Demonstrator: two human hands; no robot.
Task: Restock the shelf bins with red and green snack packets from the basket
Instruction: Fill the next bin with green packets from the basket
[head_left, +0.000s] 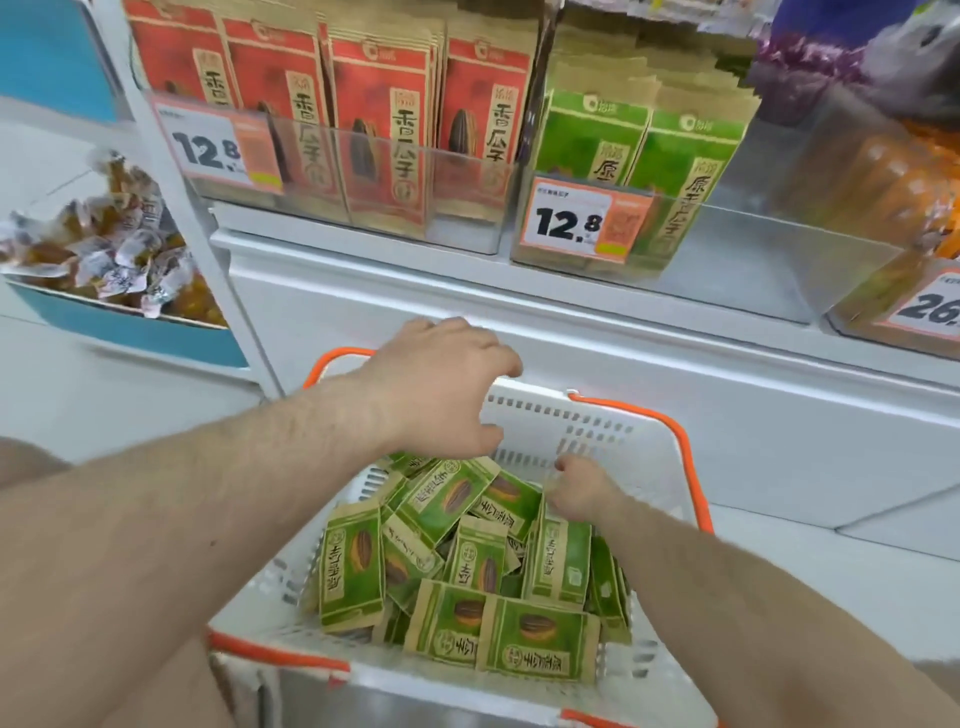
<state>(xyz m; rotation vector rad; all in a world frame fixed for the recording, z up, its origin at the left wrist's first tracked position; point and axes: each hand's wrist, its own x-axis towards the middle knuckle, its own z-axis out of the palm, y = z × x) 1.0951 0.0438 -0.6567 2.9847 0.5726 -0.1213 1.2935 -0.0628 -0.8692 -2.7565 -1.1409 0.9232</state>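
Observation:
A white basket with orange handles sits low in front of me, holding several green snack packets. My left hand hovers over the basket's far end, fingers spread and bent downward, holding nothing. My right hand is down inside the basket with its fingers curled round the top edge of an upright green packet. On the shelf above, a clear bin holds upright red packets. The bin to its right holds green packets on its left side only.
Price tags reading 12.8 hang on both bin fronts. A white shelf ledge juts out between basket and bins. A blue bin of wrapped sweets stands at left, and orange goods at right.

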